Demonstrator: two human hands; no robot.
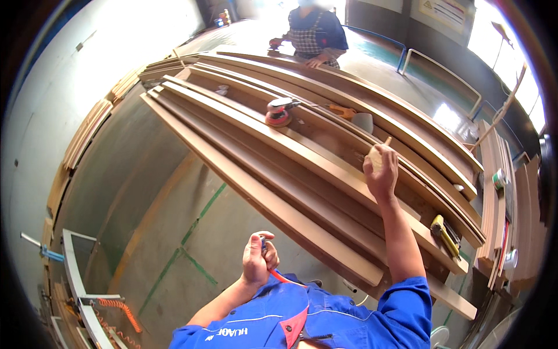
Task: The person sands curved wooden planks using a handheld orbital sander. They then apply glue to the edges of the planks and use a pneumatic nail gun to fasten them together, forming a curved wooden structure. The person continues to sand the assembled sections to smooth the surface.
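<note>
**2 hands, long boards**

The right hand [381, 168] grips a pale block [376, 157] on the boards [302, 168] near their right edge. The left hand [258, 259] is fisted round a small tool [264, 244] over open floor [174, 232]. A sander [279, 112] rests mid-stack; a person [314, 35] stands at the far end.
</note>
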